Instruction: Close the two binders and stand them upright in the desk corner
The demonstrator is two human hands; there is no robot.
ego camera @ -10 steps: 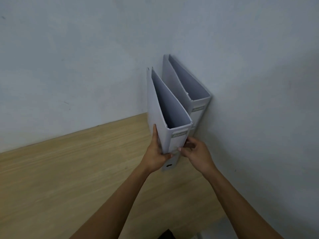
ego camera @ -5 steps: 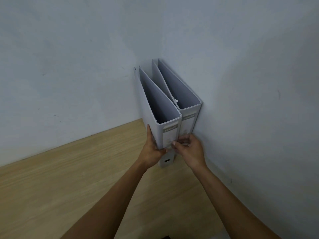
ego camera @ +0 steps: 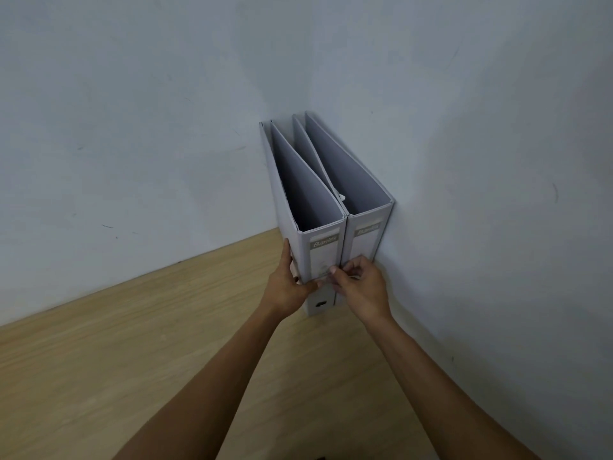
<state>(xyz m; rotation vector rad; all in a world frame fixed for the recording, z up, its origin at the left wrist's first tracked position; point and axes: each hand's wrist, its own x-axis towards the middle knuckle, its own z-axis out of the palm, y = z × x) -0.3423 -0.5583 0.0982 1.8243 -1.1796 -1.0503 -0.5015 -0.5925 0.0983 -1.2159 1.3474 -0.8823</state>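
Pushed back against its twin [ego camera: 366, 240], the left binder [ego camera: 323, 257] now stands upright in the corner, left hand [ego camera: 288, 287] and right hand [ego camera: 363, 287] clasping its spine.

left binder [ego camera: 323, 257] touching right binder [ego camera: 365, 240] | both upright on desk [ego camera: 132, 353] | in wall corner

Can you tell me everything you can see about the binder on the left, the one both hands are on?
The left binder is pale grey and looks like stiff card. It stands upright on the wooden desk, spine facing us with a label. It sits against the right binder near the wall corner. The left hand grips its side; the right hand pinches its spine.
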